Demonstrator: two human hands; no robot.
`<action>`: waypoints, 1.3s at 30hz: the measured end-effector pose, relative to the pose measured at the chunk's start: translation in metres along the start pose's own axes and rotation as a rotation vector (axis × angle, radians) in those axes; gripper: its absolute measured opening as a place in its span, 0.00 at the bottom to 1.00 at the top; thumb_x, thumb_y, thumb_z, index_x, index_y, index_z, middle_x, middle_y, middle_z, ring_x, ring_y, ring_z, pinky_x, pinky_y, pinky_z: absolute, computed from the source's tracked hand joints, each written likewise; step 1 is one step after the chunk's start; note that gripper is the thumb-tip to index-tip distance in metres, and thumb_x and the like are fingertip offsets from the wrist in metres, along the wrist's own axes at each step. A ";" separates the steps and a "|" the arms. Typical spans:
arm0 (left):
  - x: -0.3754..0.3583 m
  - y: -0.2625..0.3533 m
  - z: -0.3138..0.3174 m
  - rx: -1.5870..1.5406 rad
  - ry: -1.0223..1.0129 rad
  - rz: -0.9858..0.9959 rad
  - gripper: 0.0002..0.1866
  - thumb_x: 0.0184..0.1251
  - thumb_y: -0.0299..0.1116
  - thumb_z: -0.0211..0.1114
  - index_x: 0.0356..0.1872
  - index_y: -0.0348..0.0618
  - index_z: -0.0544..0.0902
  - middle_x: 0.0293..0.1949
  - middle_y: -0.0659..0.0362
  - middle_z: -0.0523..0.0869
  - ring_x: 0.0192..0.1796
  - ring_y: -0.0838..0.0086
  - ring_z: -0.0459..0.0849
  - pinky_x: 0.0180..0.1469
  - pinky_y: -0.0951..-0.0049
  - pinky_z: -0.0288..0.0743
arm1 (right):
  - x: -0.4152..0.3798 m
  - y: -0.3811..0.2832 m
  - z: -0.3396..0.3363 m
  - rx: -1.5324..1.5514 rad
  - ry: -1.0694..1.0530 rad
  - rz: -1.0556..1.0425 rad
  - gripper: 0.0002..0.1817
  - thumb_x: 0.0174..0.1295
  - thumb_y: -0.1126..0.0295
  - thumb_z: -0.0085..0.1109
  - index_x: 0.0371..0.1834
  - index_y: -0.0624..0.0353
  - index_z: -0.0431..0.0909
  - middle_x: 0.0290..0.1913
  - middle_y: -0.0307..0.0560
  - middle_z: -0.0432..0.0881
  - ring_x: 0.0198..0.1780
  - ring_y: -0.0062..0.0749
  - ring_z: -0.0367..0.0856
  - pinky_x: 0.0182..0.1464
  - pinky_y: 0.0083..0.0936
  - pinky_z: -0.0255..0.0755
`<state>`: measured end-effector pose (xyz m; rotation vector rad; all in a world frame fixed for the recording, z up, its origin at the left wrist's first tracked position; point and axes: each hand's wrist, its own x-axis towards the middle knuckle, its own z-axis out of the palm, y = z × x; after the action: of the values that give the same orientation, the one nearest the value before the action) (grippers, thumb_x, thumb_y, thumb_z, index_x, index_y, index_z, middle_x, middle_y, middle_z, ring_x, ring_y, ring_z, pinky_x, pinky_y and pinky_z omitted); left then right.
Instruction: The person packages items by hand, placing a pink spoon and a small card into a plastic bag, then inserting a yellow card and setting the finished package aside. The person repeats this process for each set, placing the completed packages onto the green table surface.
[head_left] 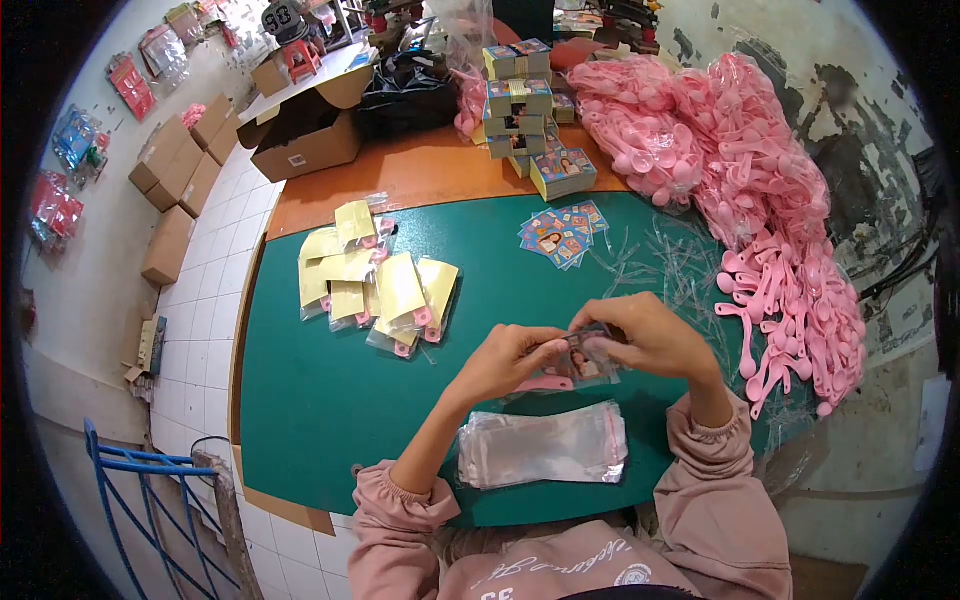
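Note:
A clear plastic bag (600,371) holding a printed picture card (580,360) is stretched between both hands, above the green tabletop. My left hand (507,362) pinches its left side, and a pink spoon handle (546,383) shows just under those fingers. On the other side, my right hand (648,335) is closed on the bag's upper right edge, with the thumb across the card. Closer to my body lies a stack of flat clear bags (540,445). Whether the spoon is fully inside the held bag is hard to see.
Packed bags with yellow cards (400,288) lie in a pile at left. Loose blue cards (562,236) are fanned out ahead, below card stacks (518,105). Pink spoons (770,300) heap along the right, near clear plastic strips (670,275). An open carton (308,150) stands back left.

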<state>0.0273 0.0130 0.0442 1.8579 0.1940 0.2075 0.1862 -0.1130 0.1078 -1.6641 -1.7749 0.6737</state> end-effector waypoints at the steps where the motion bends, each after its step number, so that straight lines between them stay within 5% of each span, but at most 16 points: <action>1: -0.001 0.002 0.000 -0.002 0.001 0.000 0.15 0.65 0.38 0.55 0.45 0.39 0.79 0.27 0.50 0.83 0.28 0.66 0.82 0.32 0.72 0.72 | 0.002 0.002 0.003 0.000 -0.002 0.000 0.13 0.50 0.73 0.56 0.41 0.58 0.78 0.29 0.51 0.79 0.29 0.43 0.77 0.33 0.30 0.70; 4: -0.003 0.003 -0.002 0.086 0.097 -0.083 0.22 0.63 0.41 0.57 0.57 0.43 0.71 0.27 0.48 0.83 0.27 0.65 0.82 0.32 0.71 0.72 | 0.007 0.016 0.014 0.150 0.033 0.086 0.12 0.48 0.71 0.60 0.37 0.59 0.78 0.27 0.49 0.80 0.26 0.31 0.77 0.30 0.25 0.69; 6: -0.004 -0.005 -0.001 0.208 0.165 -0.084 0.29 0.62 0.38 0.59 0.64 0.44 0.61 0.22 0.52 0.81 0.29 0.84 0.78 0.33 0.76 0.72 | 0.006 0.025 0.021 0.298 0.002 0.228 0.11 0.44 0.70 0.63 0.31 0.62 0.77 0.23 0.46 0.78 0.25 0.22 0.73 0.28 0.21 0.67; 10: -0.018 0.002 -0.018 0.375 0.044 -0.307 0.32 0.59 0.37 0.62 0.64 0.44 0.61 0.27 0.53 0.83 0.32 0.83 0.79 0.36 0.76 0.73 | 0.001 0.040 0.027 0.343 0.000 0.268 0.11 0.43 0.70 0.65 0.28 0.63 0.77 0.22 0.43 0.77 0.25 0.20 0.73 0.28 0.20 0.66; 13: -0.035 -0.024 -0.025 -0.150 -0.056 -0.130 0.34 0.55 0.30 0.66 0.63 0.45 0.61 0.37 0.57 0.82 0.39 0.79 0.79 0.42 0.79 0.73 | -0.007 0.057 0.030 0.360 0.127 0.279 0.11 0.45 0.69 0.65 0.31 0.64 0.79 0.23 0.40 0.78 0.24 0.19 0.71 0.27 0.19 0.65; 16: -0.039 -0.038 -0.021 -0.276 0.104 -0.164 0.31 0.56 0.30 0.65 0.61 0.44 0.63 0.37 0.58 0.82 0.39 0.79 0.79 0.42 0.81 0.72 | -0.011 0.062 0.038 0.496 0.135 0.308 0.09 0.49 0.69 0.63 0.30 0.63 0.78 0.23 0.36 0.77 0.24 0.16 0.69 0.26 0.17 0.63; 18: -0.036 -0.035 -0.019 -0.332 0.163 -0.189 0.28 0.56 0.28 0.65 0.59 0.44 0.65 0.37 0.58 0.82 0.39 0.80 0.79 0.40 0.81 0.72 | -0.011 0.042 0.032 0.856 0.131 0.420 0.09 0.49 0.71 0.64 0.24 0.60 0.73 0.21 0.32 0.73 0.22 0.14 0.66 0.25 0.15 0.59; 25: -0.034 -0.042 -0.013 -0.469 0.149 -0.205 0.17 0.61 0.29 0.60 0.51 0.36 0.73 0.39 0.57 0.82 0.38 0.78 0.81 0.39 0.82 0.75 | -0.016 0.064 0.042 0.751 0.188 0.356 0.09 0.51 0.69 0.64 0.28 0.63 0.76 0.22 0.32 0.74 0.22 0.13 0.67 0.23 0.14 0.58; 33: -0.035 -0.038 -0.015 -0.494 0.148 -0.280 0.15 0.62 0.31 0.60 0.47 0.34 0.75 0.39 0.58 0.81 0.39 0.76 0.82 0.39 0.81 0.76 | -0.013 0.047 0.034 0.403 0.256 0.427 0.10 0.47 0.71 0.67 0.21 0.61 0.74 0.20 0.34 0.73 0.23 0.14 0.68 0.24 0.16 0.61; 39: -0.034 -0.037 -0.011 -0.401 0.172 -0.241 0.12 0.61 0.30 0.61 0.43 0.34 0.77 0.37 0.60 0.81 0.38 0.81 0.80 0.39 0.82 0.75 | -0.013 0.053 0.041 0.505 0.273 0.302 0.11 0.49 0.68 0.65 0.22 0.63 0.76 0.21 0.35 0.75 0.24 0.14 0.69 0.26 0.15 0.62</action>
<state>-0.0092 0.0255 0.0103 1.4044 0.4580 0.2206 0.1929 -0.1195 0.0400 -1.5829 -1.0612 0.8919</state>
